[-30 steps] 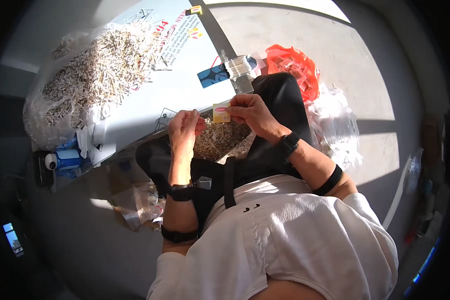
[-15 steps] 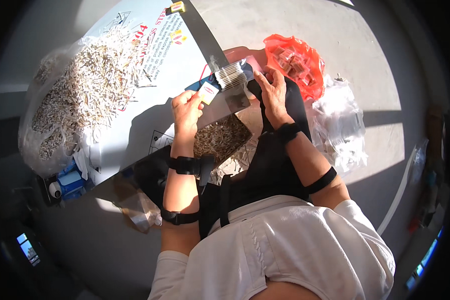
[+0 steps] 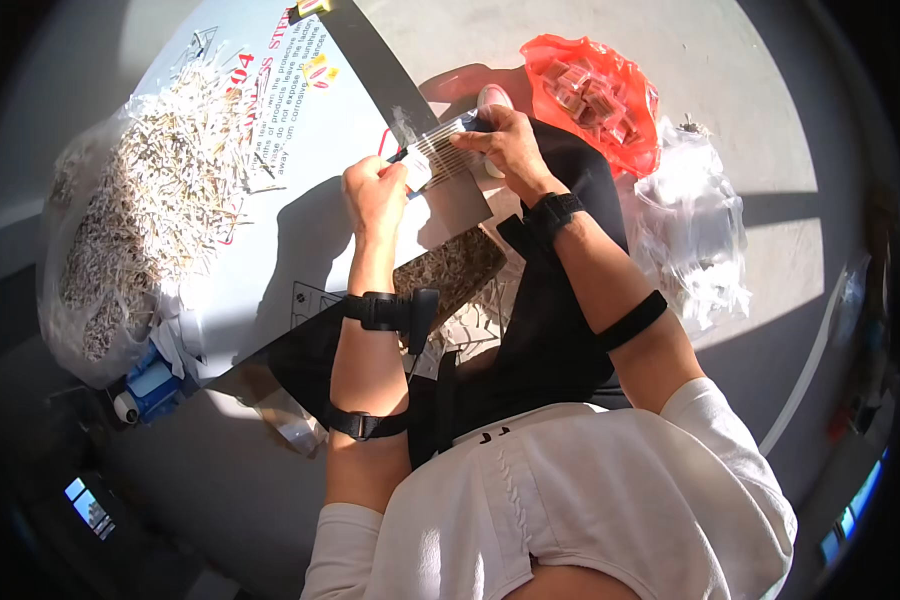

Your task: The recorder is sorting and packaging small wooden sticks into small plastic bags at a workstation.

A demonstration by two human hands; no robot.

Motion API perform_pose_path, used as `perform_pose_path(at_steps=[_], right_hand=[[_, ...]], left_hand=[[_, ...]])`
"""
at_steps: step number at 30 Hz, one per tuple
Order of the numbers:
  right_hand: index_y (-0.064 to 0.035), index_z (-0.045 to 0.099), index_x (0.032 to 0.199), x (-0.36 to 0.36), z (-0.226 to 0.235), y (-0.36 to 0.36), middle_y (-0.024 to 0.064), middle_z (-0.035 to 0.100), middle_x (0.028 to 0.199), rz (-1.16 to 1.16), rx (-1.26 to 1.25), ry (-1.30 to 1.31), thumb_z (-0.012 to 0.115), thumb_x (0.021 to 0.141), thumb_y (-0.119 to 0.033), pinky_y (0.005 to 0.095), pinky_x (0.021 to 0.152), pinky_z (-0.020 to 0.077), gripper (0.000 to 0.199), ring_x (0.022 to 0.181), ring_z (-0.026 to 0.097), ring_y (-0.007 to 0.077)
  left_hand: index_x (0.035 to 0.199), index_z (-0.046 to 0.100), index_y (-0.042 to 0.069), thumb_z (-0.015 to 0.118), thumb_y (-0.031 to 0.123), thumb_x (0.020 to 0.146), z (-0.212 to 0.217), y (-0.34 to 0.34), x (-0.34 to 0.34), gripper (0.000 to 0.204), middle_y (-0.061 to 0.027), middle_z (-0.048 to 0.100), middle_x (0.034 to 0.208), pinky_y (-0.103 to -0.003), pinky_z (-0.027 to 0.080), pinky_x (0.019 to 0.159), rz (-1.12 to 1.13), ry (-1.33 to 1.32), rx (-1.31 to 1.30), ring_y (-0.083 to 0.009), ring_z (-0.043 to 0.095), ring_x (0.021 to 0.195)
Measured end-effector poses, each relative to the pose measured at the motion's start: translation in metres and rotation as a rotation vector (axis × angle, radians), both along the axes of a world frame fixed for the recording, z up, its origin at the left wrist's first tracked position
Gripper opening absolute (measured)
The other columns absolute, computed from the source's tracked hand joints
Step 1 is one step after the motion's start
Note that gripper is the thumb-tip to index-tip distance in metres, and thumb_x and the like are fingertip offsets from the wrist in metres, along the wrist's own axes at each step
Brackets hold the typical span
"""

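Where it was: small comb-like strip (image 3: 440, 160), upper middle of frame, over the white board (image 3: 300, 200).
Hands: our left hand (image 3: 375, 195) and right hand (image 3: 510, 145) each pinched an end.
Handling: we figured light, thin, bendy, so hold the ends.

Counts, placed relative to white sheet (image 3: 300, 190):
- Hands: two. left hand (image 3: 375, 192) and right hand (image 3: 510, 140), both at sheet's right edge.
- Ribbed clear strip (image 3: 445, 158): one, between hands.
- Shredded paper heap (image 3: 145, 200): one, on sheet's left part.
- Orange bag (image 3: 595, 95): one, right of sheet.
- Clear plastic bag (image 3: 695, 240): one, farther right, below orange bag.
- Black arm straps: four, two per forearm, below sheet.
- Blue pack (image 3: 150, 380): one, at sheet's lower left corner.
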State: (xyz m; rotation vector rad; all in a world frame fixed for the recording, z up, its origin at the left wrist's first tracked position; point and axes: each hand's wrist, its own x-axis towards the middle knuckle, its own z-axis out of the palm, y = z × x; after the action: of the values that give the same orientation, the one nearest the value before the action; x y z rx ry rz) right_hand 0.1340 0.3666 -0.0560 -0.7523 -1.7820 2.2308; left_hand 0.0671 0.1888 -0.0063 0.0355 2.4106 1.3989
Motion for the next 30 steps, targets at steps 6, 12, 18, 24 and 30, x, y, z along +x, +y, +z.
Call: perform_pose_path(at_steps=[6, 12, 18, 24, 30], right_hand=[[0.0009, 0.065, 0.087, -0.003, -0.005, -0.003, 0.0036, 0.065, 0.077, -0.051, -0.032, 0.065, 0.082, 0.075, -0.009, 0.0261, 0.063, 0.0476, 0.023, 0.071, 0.058, 0.0099], [0.0014, 0.066, 0.088, -0.003, -0.005, -0.007, 0.0035, 0.066, 0.078, -0.082, -0.105, 0.106, 0.079, 0.079, -0.009, 0.0249, 0.062, 0.0473, 0.019, 0.071, 0.059, 0.0092], [0.0026, 0.066, 0.091, -0.001, -0.003, -0.007, 0.0038, 0.067, 0.08, -0.098, -0.127, 0.092, 0.079, 0.079, -0.007, 0.0245, 0.064, 0.0483, 0.019, 0.073, 0.059, 0.0092], [0.0019, 0.066, 0.094, -0.003, 0.002, -0.009, 0.0021, 0.066, 0.083, -0.066, -0.126, 0.07, 0.078, 0.08, -0.006, 0.0234, 0.069, 0.0494, 0.02, 0.077, 0.06, 0.0088], [0.0024, 0.066, 0.096, -0.002, -0.003, -0.005, 0.0015, 0.065, 0.083, -0.066, -0.098, 0.055, 0.078, 0.08, -0.007, 0.0231, 0.07, 0.049, 0.022, 0.077, 0.059, 0.0082]], left_hand=[[0.059, 0.059, -0.004, 0.062, 0.015, 0.07, -0.011, 0.007, -0.011, 0.022, -0.0116, 0.052, 0.05, -0.036, 0.043, 0.051, -0.107, 0.103, -0.116, -0.0192, 0.052, 0.048], [0.059, 0.056, -0.004, 0.062, 0.015, 0.071, -0.011, 0.01, -0.016, 0.023, -0.0135, 0.05, 0.05, -0.038, 0.041, 0.05, -0.179, 0.096, -0.168, -0.0208, 0.051, 0.047], [0.058, 0.055, -0.004, 0.061, 0.014, 0.072, -0.001, 0.015, -0.016, 0.024, -0.0137, 0.048, 0.049, -0.039, 0.041, 0.05, -0.227, 0.03, -0.239, -0.0213, 0.05, 0.046], [0.056, 0.053, -0.005, 0.061, 0.013, 0.071, -0.004, 0.012, -0.019, 0.025, -0.0127, 0.047, 0.047, -0.038, 0.04, 0.049, -0.238, 0.037, -0.188, -0.0207, 0.048, 0.044], [0.054, 0.051, 0.003, 0.057, 0.001, 0.073, 0.008, 0.017, -0.016, 0.021, 0.0025, 0.046, 0.051, -0.026, 0.024, 0.038, -0.214, -0.044, -0.162, -0.0052, 0.037, 0.041]])
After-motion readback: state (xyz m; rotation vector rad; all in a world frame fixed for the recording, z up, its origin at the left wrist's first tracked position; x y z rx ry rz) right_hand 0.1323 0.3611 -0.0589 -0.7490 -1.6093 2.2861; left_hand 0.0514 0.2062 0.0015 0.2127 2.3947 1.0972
